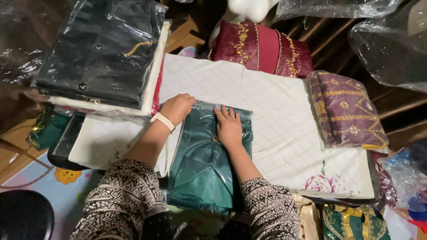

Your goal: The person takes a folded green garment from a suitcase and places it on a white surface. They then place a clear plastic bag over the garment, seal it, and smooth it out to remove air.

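A folded dark green satin garment in a clear plastic bag (200, 169) lies on a white quilted cloth (275, 102). My right hand (228, 127) presses flat on top of the bag, fingers spread toward its far end. My left hand (177, 108), with a pale band at the wrist, curls around the bag's far left corner, fingers closed on the plastic edge. Both sleeves are black-and-white patterned.
A stack of bagged garments, black on top (102, 49), stands at the left. A maroon embroidered garment (262, 46) lies at the back, a purple bagged one (344, 111) on the right. Loose plastic bags (391, 40) hang at the upper right; green-gold fabric (351, 222) is at the lower right.
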